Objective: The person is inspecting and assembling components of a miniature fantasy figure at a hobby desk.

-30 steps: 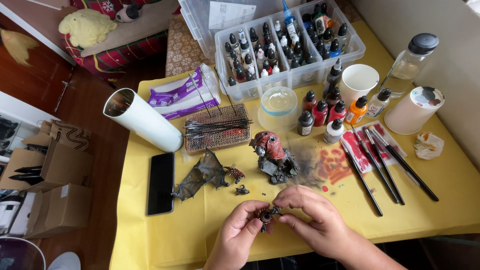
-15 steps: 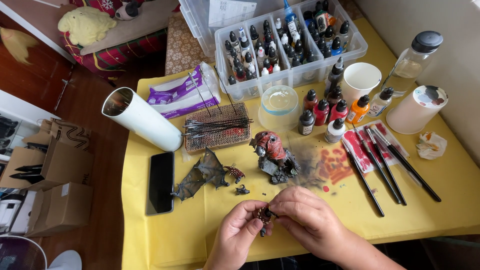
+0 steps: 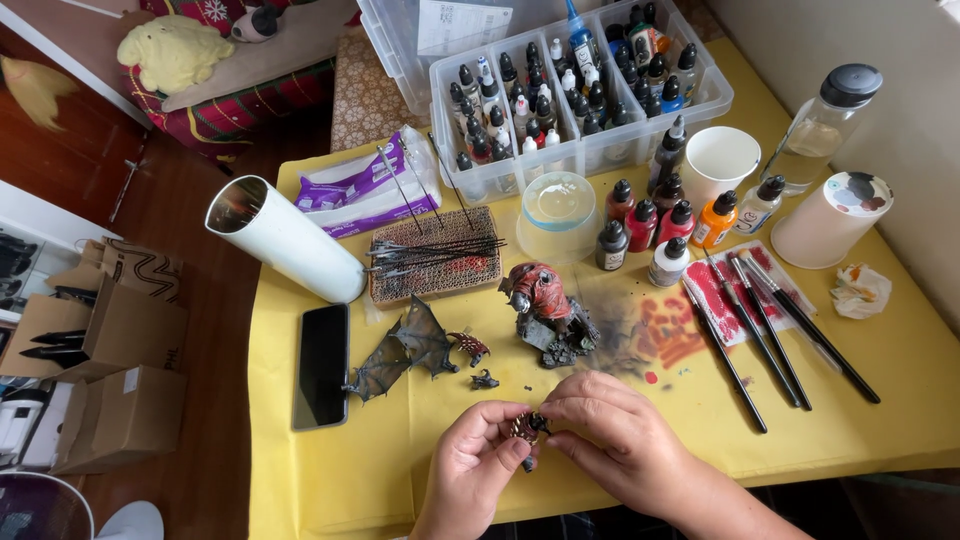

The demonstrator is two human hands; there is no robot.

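While pinched together between left hand and right hand, both closed on small miniature part near table edge: fitting or checking stage, judging by grip. Next likely needs steady fingertip turning; red figure just beyond.

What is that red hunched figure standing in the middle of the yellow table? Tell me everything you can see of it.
The red figure is a small painted model of a bulky, hunched creature with a red back and darker head, standing upright on a rough grey base like rock. It looks like painted plastic or resin. It stands on the yellow tablecloth, beside smeared red and black paint marks, just in front of a clear round cup. Nothing touches it; both hands work nearer the table's edge.
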